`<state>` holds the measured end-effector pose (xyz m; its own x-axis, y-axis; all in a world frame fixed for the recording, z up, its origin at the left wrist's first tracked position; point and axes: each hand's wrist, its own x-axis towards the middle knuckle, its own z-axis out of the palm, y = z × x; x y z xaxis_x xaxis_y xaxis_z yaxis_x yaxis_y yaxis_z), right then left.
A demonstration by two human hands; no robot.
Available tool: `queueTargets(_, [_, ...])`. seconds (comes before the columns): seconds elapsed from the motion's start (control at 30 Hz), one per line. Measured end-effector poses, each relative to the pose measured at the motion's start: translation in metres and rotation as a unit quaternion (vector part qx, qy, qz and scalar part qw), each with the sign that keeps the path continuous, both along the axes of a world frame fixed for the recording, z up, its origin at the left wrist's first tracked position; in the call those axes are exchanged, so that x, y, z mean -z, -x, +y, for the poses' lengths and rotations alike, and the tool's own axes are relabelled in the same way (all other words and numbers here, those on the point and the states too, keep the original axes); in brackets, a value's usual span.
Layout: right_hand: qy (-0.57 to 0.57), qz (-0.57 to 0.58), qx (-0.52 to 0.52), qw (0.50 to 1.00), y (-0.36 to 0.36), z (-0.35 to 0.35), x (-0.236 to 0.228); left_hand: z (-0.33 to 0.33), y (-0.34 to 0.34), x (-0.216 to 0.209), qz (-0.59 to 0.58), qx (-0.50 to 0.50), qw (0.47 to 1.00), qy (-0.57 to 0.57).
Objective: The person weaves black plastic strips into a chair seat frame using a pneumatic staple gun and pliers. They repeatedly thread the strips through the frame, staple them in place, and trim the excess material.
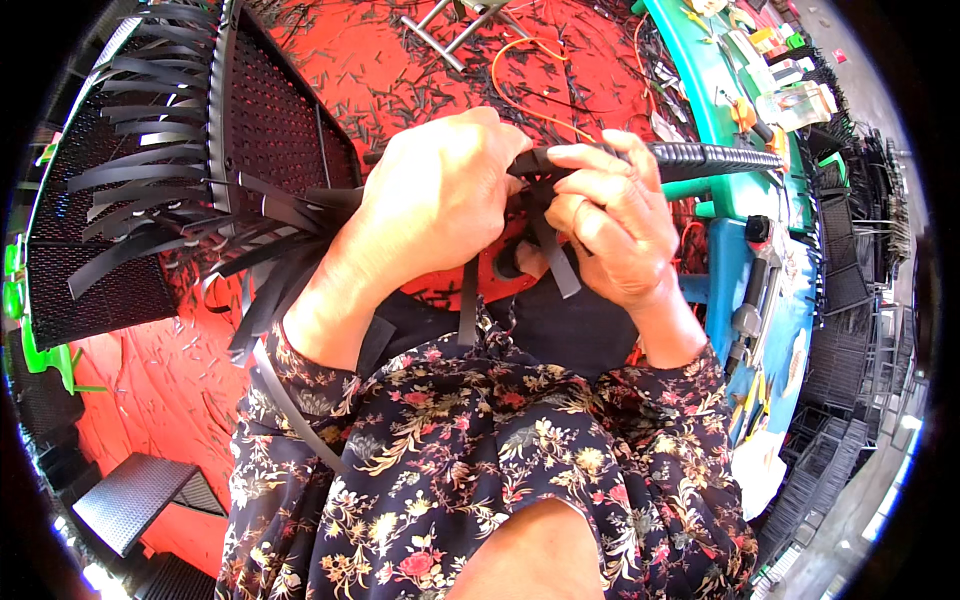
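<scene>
Left fingers (514, 143) bent, nearly closed, pinching black strips (561, 266) at the inner end of a strip-wrapped rail (715, 158); fingertips partly covered. Right fingers (603, 187) curled closed about the same strips at the rail; exact contact cannot be told.

Nearest: dark floral garment (470, 420), on the wearer's side of the rail. Strip tails hang from the rail towards it. Rail itself runs out to the right from between the hands.

Left of the rail: black woven panel (272, 112), a thick fringe of loose flat strips (125, 262) along its edge. Right of the rail, on the wearer's side: blue desk (728, 262) bearing a handheld power tool (757, 233). At the rail's outer end and beyond: green desk (712, 100) with a clear plastic container (800, 106) and small clutter.

Beyond the rail: red floor covering (330, 30), littered with short black offcuts; an orange cord (497, 88) curves across it, and metal tube legs (440, 38) stand farther off. Well right of the rail: dark woven furniture (842, 375), stacked.
</scene>
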<state>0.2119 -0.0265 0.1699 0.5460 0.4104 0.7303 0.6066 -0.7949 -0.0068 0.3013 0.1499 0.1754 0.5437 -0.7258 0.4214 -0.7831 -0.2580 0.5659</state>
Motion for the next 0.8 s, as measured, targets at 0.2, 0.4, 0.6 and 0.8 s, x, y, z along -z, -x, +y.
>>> queueTargets(0.2, [0.042,0.042,-0.074,0.995,-0.032,-0.012,-0.041,0.001,0.009,-0.004,-0.016,-0.049,0.999,-0.015])
queueTargets(0.4, [-0.156,0.254,-0.047,0.953,-0.053,-0.008,-0.043,-0.005,0.013,-0.008,-0.038,-0.067,0.997,-0.019])
queueTargets(0.6, [-0.242,0.424,-0.032,0.872,-0.069,-0.007,-0.039,-0.003,0.017,-0.008,-0.053,-0.094,0.994,-0.005])
queueTargets(0.8, [-0.200,0.516,-0.034,0.832,-0.082,-0.010,-0.037,-0.005,0.013,0.003,-0.125,-0.091,0.986,0.055])
